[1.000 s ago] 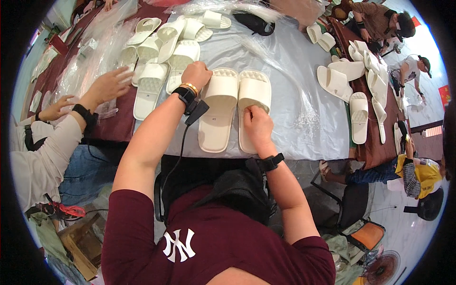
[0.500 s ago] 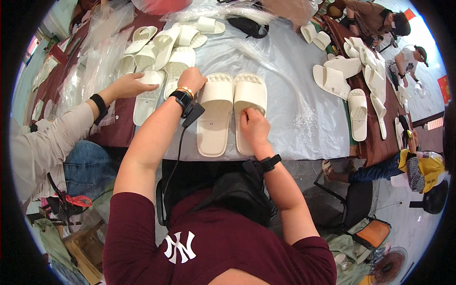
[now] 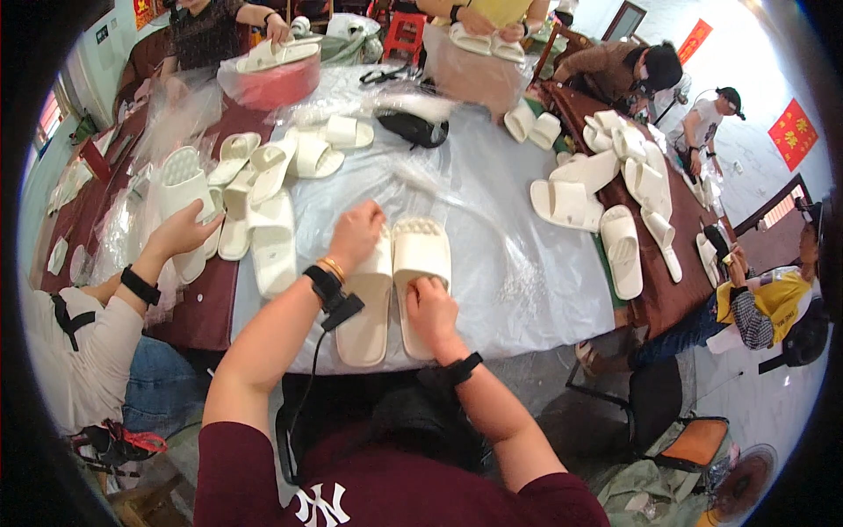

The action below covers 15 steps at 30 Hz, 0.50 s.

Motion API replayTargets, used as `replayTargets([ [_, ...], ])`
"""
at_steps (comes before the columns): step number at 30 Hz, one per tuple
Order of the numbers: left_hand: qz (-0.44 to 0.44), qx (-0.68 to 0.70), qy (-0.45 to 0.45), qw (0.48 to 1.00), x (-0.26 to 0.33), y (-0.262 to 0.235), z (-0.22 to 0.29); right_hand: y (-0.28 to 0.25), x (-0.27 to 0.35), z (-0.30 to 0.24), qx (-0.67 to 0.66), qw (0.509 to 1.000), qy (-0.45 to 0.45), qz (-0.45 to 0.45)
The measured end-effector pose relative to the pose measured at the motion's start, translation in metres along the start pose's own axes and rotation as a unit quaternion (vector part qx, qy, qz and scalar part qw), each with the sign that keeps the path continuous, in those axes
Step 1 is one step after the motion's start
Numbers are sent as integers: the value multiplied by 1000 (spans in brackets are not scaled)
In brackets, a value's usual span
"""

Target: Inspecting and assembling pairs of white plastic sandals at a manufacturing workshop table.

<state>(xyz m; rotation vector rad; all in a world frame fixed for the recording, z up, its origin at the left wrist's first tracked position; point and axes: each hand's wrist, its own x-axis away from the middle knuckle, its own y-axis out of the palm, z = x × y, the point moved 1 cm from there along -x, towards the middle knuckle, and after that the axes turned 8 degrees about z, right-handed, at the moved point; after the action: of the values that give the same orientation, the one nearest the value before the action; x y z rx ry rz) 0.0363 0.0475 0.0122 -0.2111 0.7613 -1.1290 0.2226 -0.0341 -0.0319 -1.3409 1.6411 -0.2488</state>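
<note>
Two cream slippers lie side by side in front of me, toes pointing away: a left slipper [image 3: 364,327] and a right slipper [image 3: 422,249]. My left hand [image 3: 355,237] is closed over the far left side of the left slipper, hiding part of its strap and toe end. Whatever its fingers pinch is hidden. Curled at the strap opening of the right slipper, my right hand [image 3: 433,314] grips the near edge of that strap. To my left, another person's hand [image 3: 182,232] is at an upturned cream slipper [image 3: 183,178].
More cream slippers [image 3: 270,230] are piled at left, with clear plastic bags [image 3: 132,206] beyond. Others [image 3: 569,204] lie at right. A black cloth item [image 3: 413,128] rests on the grey sheet [image 3: 518,303]. Several people work around the table. An orange-and-black chair [image 3: 694,442] stands lower right.
The view has tilted up, so the table appears lower. My left hand has shifted onto the left slipper's far end. The neighbour's hand has moved left, with a slipper raised at it.
</note>
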Motion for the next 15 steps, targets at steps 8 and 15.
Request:
replayTargets([
  [8,-108,3,88,990,12,46,31,-8,0,-8,-2,1000,2,-13],
  [15,-134,-84,34,987,9,73,13,-1,1,-4,20,1000,-9,-20],
])
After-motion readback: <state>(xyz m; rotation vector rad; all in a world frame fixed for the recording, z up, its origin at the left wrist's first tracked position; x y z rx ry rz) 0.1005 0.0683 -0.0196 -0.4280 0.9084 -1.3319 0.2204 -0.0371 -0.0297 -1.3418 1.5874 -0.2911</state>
